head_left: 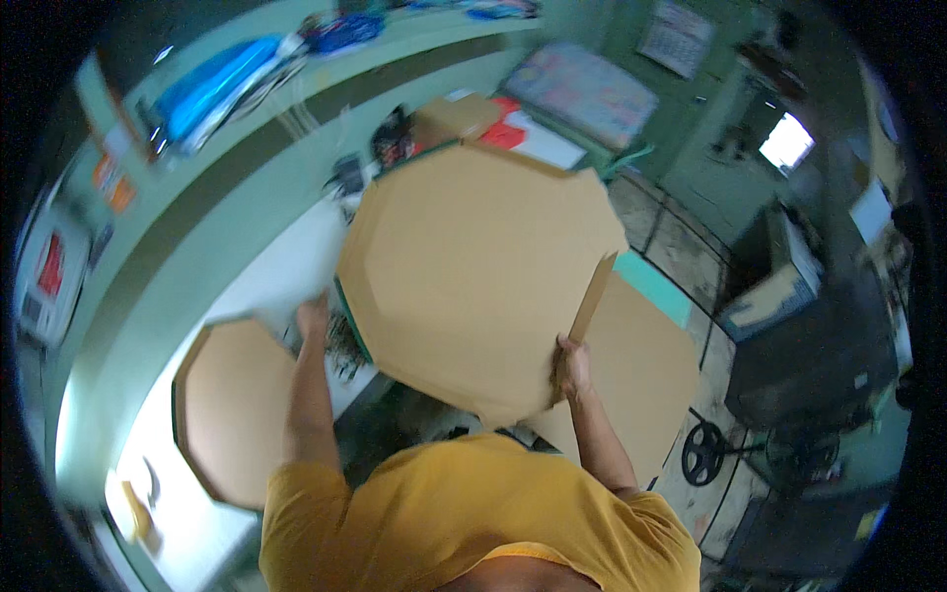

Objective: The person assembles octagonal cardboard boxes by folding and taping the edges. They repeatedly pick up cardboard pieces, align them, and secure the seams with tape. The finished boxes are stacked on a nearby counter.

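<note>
A large octagonal cardboard tray (483, 266) with low folded sides is tilted up in front of my chest. My right hand (572, 367) grips its near right edge, fingers wrapped round the rim by a loose upright side flap (592, 296). Out to the left, my left hand (313, 314) is over the white table, between the tray and a second octagonal cardboard piece (237, 414). Blur hides its fingers, and I cannot tell if it holds anything. Another flat cardboard piece (641, 365) lies beneath the tray on the right.
On the white table (187, 538) stands a yellow bottle (133, 508). A wall shelf (395, 54) holds blue plastic bags (212, 89). Behind the tray are a cardboard box (459, 116) and red material (503, 123). To the right stand a black handwheel (702, 454) and dark cabinets (814, 365).
</note>
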Demonstrator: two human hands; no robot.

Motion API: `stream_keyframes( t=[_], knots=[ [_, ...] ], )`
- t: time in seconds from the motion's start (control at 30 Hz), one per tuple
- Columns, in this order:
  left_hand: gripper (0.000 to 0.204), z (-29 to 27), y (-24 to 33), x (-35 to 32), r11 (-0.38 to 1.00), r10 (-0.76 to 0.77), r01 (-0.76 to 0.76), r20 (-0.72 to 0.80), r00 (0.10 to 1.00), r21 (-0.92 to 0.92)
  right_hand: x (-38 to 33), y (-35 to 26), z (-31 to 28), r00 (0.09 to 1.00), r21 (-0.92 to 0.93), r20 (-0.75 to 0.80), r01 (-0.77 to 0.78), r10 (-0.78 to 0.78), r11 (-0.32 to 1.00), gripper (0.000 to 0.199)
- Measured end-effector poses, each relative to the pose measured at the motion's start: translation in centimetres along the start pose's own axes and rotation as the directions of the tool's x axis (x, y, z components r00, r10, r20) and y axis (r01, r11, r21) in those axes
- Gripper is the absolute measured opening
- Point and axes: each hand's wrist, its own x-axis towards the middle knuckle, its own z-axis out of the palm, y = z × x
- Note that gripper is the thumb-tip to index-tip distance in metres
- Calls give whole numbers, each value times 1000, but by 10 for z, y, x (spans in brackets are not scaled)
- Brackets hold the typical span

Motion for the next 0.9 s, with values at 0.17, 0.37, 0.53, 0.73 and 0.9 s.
stream_keyframes(
  t=[0.17, 0.37, 0.53, 0.73, 0.9],
  knots=[
    [44, -8, 36, -52, 962, -158, 177, -105, 982, 206, -20, -10, -151, 915, 149, -394, -31, 88, 988, 7],
    [34, -1, 164, -73, 873, 480, -487, -252, 840, 37, -69, 26, -291, 822, 361, -556, 104, 124, 927, 11],
    [37, -142, 366, -102, 534, 422, -836, -897, 135, 125, -97, 69, -324, 733, 484, -576, -51, 362, 873, 29],
    [36, -292, 460, -303, -432, 380, -791, -708, -596, 434, -119, 56, -320, 724, 112, -593, -359, 353, 926, 40],
    [35, -286, 483, -424, -821, 404, -548, -514, -757, 162, -171, 6, -352, 783, -86, -284, -596, 554, 798, 46]
  ],
)
